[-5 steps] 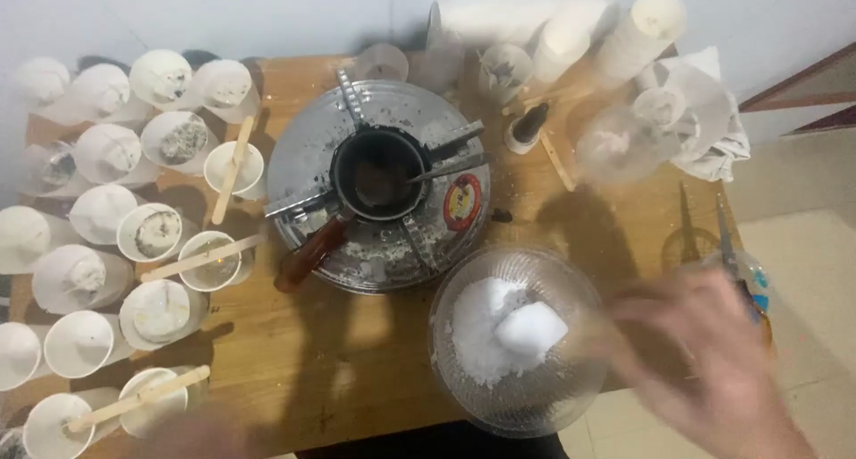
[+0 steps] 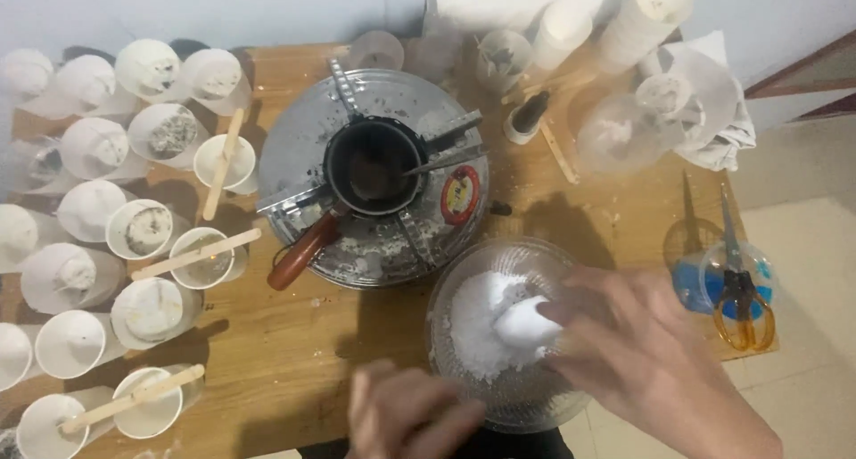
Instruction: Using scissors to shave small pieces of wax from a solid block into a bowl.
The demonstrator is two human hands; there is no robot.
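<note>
right hand (image 2: 651,352) fingers curled round a white lump (image 2: 526,323) in the glass bowl (image 2: 464,272); left hand (image 2: 406,419) loosely bent at the bowl's rim, nothing gripped

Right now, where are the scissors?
In the head view, the orange-handled scissors lie at the table's right edge, across a blue-based clear container, right of the glass bowl.

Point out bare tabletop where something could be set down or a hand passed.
Free: bare wooden table between the white paper cups, round metal stove and clear glass bowl of white flakes. A smaller strip lies right of the stove, near the orange-handled scissors. Crowded: the left edge with cups and the back row of white cup stacks.
</note>
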